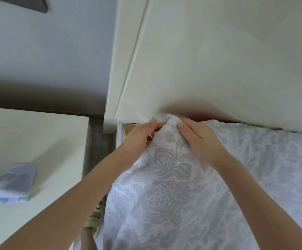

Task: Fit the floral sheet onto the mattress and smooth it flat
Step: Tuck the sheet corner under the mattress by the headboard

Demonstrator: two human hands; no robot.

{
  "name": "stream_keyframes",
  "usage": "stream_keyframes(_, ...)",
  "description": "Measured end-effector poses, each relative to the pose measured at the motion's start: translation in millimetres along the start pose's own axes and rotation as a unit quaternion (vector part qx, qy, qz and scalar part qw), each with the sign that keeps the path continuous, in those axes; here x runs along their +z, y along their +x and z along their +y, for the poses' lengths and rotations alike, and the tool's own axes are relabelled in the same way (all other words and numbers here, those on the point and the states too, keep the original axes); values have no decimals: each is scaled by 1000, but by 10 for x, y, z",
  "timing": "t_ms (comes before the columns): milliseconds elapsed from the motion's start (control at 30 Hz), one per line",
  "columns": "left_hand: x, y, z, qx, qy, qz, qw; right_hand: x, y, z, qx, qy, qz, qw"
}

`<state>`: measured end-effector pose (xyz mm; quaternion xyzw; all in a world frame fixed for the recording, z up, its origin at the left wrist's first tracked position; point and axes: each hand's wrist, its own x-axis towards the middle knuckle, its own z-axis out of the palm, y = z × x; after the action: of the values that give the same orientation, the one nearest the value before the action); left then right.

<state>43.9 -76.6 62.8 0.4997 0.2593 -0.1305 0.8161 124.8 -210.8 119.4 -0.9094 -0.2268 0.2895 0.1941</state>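
Observation:
The floral sheet (168,177), white with a grey flower pattern, lies over the mattress and fills the lower right of the head view. Its corner is bunched up against the white headboard (209,60). My left hand (139,136) grips that corner from the left, thumb on top and fingers under the cloth. My right hand (199,139) presses on the same corner from the right, fingers curled over the fabric. A bare strip of the bed frame (121,134) shows just left of the corner. The mattress itself is hidden under the sheet.
A white bedside cabinet (38,141) stands close on the left, with a pale blue folded item (11,181) on it. A narrow gap (98,141) separates cabinet and bed. A sandalled foot (94,221) shows in that gap. Grey wall (47,60) behind.

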Motion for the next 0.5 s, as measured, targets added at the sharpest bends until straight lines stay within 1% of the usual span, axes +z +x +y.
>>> stream_keyframes(67, 4, -32, -28, 26, -4, -6, 1000, -59, 47, 41, -2, 37, -25, 999)
stream_keyframes(133, 5, -67, -58, 45, -21, 1, 999, -83, 85, 38, -33, 46, -39, 998)
stream_keyframes(200, 9, -102, -81, 54, -44, 10, 998, -77, 118, 29, -97, 7, -24, 995)
stream_keyframes(267, 19, -135, -103, 67, -58, 17, 996, -73, 121, 26, -179, -46, 8, 983)
stream_keyframes(333, 36, -162, -126, 81, -62, 13, 995, -82, 123, 41, -238, -78, -1, 968)
stream_keyframes(367, 49, -175, -134, 88, -60, 7, 994, -88, 128, 53, -246, -76, -20, 966)
stream_keyframes(400, 60, -186, -140, 92, -58, 2, 994, -100, 131, 60, -227, -60, -46, 971)
stream_keyframes(433, 69, -194, -145, 97, -55, -2, 994, -122, 123, 42, -177, -23, -87, 980)
stream_keyframes(467, 74, -197, -147, 101, -50, -8, 994, -140, 126, 12, -107, 31, -138, 984)
stream_keyframes(500, 74, -190, -149, 105, -44, -15, 993, -148, 144, -4, -46, 76, -178, 980)
